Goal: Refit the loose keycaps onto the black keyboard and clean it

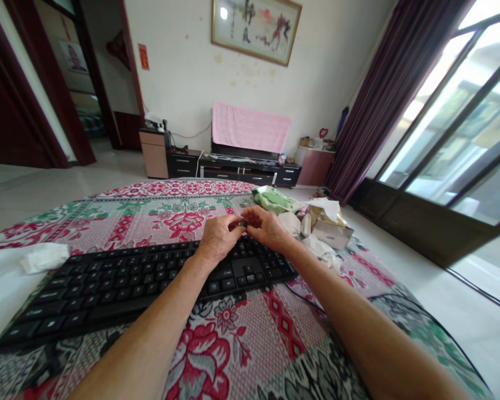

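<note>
The small, dark, blocky piece, plastic by its look, sits between the fingertips of the left hand and the right hand. Both hands are closed in a pinch that meets at it, one from each side, so neither is clearly nearer; which of them bears its weight I cannot tell. Its own long axis is too small and too covered by the fingers to read.

The long, black, rectangular plastic keyboard lies below the hands. Its long axis runs crosswise, with most of its length out to the left of the left hand and its left end angled closer to the person. The right-hand end, with the number keys, is under and just beside the right hand, making that the hand nearer this end. Whether the piece touches the keys cannot be made out.

Beyond the right hand, near its wrist, stands an opened, pale cardboard tissue box.
</note>
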{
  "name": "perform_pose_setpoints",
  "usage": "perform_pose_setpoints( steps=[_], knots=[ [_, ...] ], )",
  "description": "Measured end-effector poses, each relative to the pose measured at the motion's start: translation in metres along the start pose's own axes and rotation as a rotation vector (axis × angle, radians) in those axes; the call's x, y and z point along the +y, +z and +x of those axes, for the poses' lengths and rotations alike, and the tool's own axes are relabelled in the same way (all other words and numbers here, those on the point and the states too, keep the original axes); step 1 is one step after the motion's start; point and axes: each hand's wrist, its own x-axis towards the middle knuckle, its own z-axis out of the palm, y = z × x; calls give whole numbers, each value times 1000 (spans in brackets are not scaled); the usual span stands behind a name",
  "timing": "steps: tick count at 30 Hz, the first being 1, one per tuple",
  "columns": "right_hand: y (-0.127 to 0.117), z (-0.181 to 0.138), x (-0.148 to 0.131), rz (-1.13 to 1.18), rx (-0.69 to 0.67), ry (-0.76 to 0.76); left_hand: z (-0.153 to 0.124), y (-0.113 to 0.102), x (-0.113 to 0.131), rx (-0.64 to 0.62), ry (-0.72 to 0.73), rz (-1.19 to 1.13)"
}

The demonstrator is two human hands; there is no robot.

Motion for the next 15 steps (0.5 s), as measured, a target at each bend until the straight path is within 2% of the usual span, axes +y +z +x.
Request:
perform_pose_setpoints(
  steps=[6, 15],
  knots=[
    [-8, -1, -4, -22, -109, -6, -1, -1, 0, -16, 26, 116],
    [-18, -2, -16, -89, -129, 300, -2, 0, 2, -40, 32, 209]
  ],
)
